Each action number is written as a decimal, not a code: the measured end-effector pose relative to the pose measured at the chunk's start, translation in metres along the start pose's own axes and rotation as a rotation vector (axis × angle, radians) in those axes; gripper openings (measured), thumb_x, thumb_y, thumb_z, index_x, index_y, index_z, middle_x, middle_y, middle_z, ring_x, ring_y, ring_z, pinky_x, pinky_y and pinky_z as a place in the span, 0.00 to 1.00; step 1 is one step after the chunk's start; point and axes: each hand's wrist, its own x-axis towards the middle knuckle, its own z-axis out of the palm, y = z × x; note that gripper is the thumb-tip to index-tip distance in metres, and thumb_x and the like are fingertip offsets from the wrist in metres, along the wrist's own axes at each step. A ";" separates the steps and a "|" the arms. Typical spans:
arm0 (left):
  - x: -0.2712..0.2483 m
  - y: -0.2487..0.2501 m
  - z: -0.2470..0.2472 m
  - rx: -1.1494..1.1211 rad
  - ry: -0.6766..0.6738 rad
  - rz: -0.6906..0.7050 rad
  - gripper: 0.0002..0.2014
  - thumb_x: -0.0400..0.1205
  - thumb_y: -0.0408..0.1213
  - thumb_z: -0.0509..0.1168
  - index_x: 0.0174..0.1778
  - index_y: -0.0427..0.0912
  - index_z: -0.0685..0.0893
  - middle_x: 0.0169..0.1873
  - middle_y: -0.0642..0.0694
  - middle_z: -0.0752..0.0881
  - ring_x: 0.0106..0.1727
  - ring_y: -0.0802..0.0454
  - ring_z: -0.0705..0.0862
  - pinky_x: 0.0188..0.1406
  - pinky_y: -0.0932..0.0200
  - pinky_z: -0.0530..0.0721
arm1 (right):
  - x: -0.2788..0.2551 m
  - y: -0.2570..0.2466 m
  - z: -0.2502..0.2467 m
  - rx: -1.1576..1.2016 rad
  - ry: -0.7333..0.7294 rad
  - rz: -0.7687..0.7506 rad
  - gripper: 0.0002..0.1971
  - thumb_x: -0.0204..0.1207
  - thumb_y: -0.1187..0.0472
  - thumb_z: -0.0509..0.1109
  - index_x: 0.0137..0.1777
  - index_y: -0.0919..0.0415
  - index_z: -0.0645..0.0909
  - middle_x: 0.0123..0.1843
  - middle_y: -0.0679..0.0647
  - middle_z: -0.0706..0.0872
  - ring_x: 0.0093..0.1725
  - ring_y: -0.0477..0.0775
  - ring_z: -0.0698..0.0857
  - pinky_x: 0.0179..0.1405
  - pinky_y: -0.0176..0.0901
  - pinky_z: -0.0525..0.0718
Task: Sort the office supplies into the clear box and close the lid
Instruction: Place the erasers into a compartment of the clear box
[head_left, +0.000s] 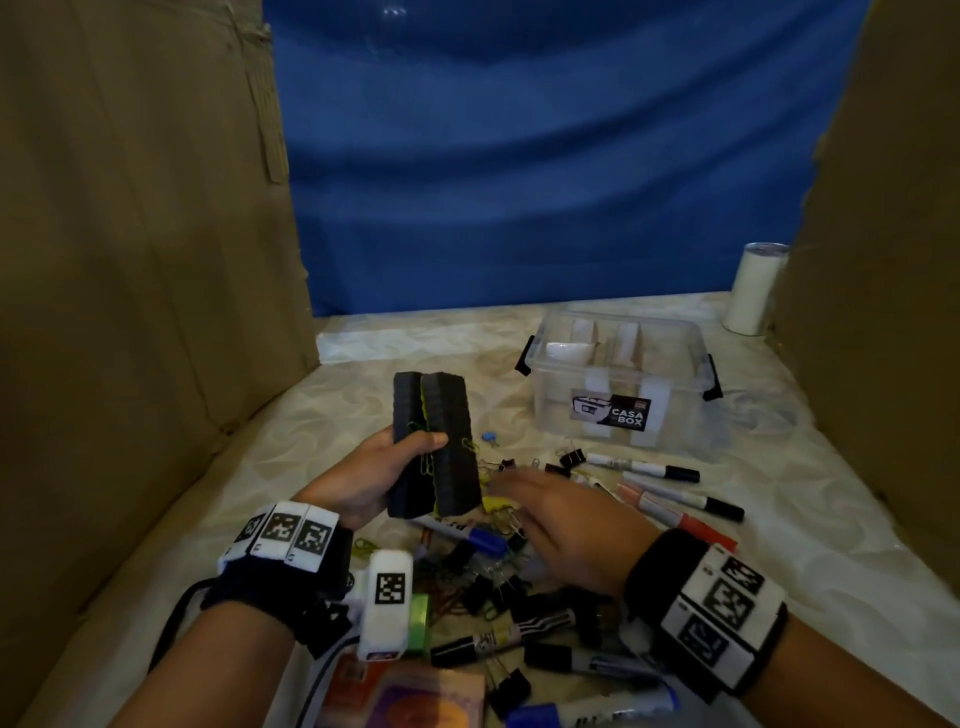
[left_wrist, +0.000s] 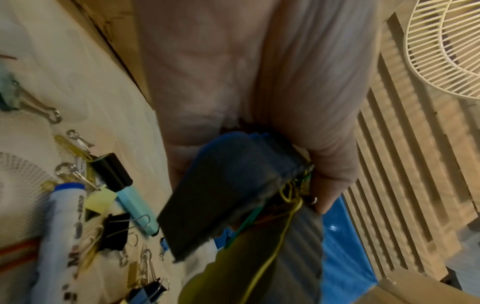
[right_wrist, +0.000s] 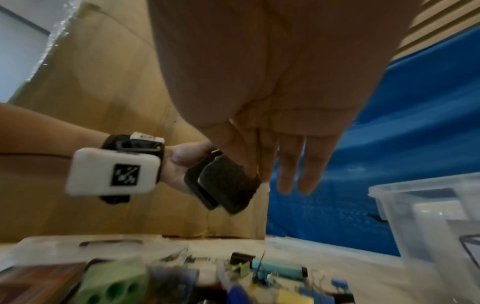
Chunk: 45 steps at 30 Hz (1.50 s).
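Observation:
My left hand (head_left: 384, 467) grips two dark board erasers (head_left: 436, 441) held upright side by side above the table, thumb across the left one; coloured paper clips cling between them. The left wrist view shows the erasers (left_wrist: 221, 195) in the curled fingers with green and yellow clips (left_wrist: 293, 191) hanging. My right hand (head_left: 561, 519) hovers flat, fingers straight, palm down over the pile of supplies (head_left: 488, 571), holding nothing; its fingers (right_wrist: 298, 164) are spread. The clear box (head_left: 618, 384) stands open at the back right with white dividers inside, also seen as the clear box (right_wrist: 428, 216).
Markers (head_left: 670, 488), black binder clips (head_left: 498, 592), a green object (head_left: 418, 618) and a booklet (head_left: 415, 696) litter the patterned table. Cardboard walls (head_left: 130, 260) stand left and right, a blue sheet (head_left: 519, 182) behind. A white cylinder (head_left: 756, 288) stands far right.

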 end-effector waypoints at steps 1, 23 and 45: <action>0.001 -0.001 0.003 0.007 -0.017 0.003 0.16 0.84 0.34 0.60 0.67 0.37 0.79 0.59 0.35 0.87 0.58 0.41 0.86 0.59 0.49 0.84 | 0.004 0.000 -0.004 0.041 0.057 0.020 0.25 0.85 0.60 0.54 0.82 0.54 0.61 0.83 0.49 0.62 0.78 0.51 0.69 0.75 0.40 0.69; -0.015 0.008 0.040 0.257 -0.173 0.063 0.15 0.83 0.34 0.63 0.66 0.44 0.79 0.56 0.45 0.88 0.56 0.52 0.87 0.53 0.58 0.86 | 0.049 -0.004 -0.026 1.010 0.307 0.410 0.26 0.76 0.47 0.71 0.68 0.61 0.70 0.64 0.59 0.82 0.64 0.58 0.83 0.69 0.62 0.79; -0.008 0.007 0.016 -0.092 -0.015 0.002 0.39 0.70 0.67 0.60 0.66 0.38 0.80 0.56 0.29 0.85 0.61 0.36 0.84 0.71 0.40 0.76 | 0.020 -0.027 -0.013 0.428 0.191 0.024 0.34 0.70 0.57 0.75 0.73 0.51 0.62 0.54 0.43 0.73 0.48 0.44 0.77 0.38 0.25 0.74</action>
